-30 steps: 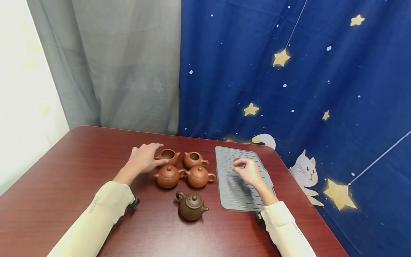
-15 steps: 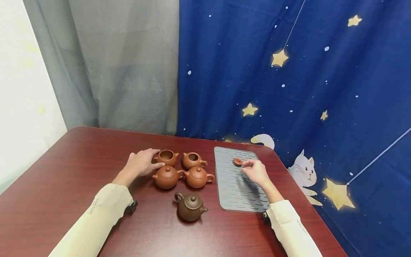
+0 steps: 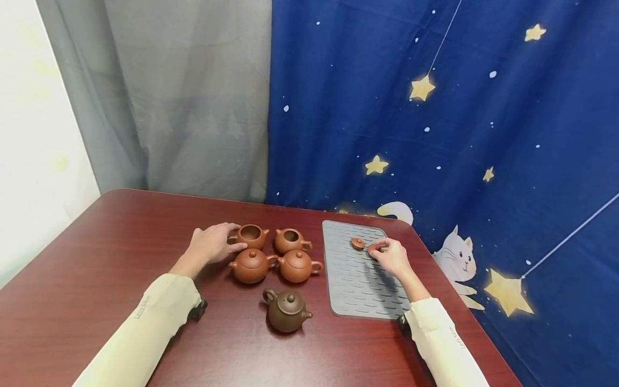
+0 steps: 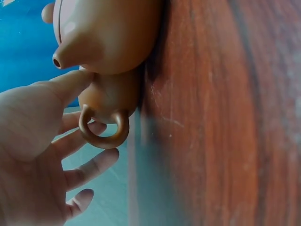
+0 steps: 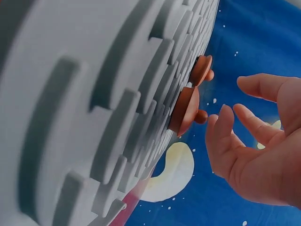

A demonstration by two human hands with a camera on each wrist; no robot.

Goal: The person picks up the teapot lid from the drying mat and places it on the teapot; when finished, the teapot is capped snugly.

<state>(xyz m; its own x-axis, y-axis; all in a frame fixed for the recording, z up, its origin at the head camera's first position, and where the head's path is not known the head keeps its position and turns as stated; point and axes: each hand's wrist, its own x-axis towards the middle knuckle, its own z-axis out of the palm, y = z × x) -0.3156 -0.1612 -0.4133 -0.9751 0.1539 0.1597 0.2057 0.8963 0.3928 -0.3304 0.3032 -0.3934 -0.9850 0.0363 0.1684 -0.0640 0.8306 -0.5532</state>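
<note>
My left hand (image 3: 211, 243) is at the lidless reddish-brown teapot (image 3: 251, 236) in the back left of the group. Thumb and fingers spread to either side of its handle (image 4: 123, 129) and body, the thumb overlapping the body in the left wrist view. On the grey ridged mat (image 3: 350, 293) lie two small reddish-brown teapot lids, one lid (image 3: 357, 243) left of the other lid (image 3: 371, 250). My right hand (image 3: 393, 257) hovers by the right-hand lid. In the right wrist view its fingers (image 5: 221, 136) are loosely bent and hold nothing, just off the lid's knob (image 5: 201, 117).
Another lidless teapot (image 3: 290, 241) stands at the back of the group. In front are two lidded reddish-brown teapots, the left teapot (image 3: 250, 267) and the right teapot (image 3: 296, 267). A dark brown lidded teapot (image 3: 286, 313) stands nearest me on the wooden table (image 3: 121, 242).
My right hand has moved right across the mat, uncovering one lid, and a second lid now shows at its fingertips. My left hand has lowered around the back left teapot.
</note>
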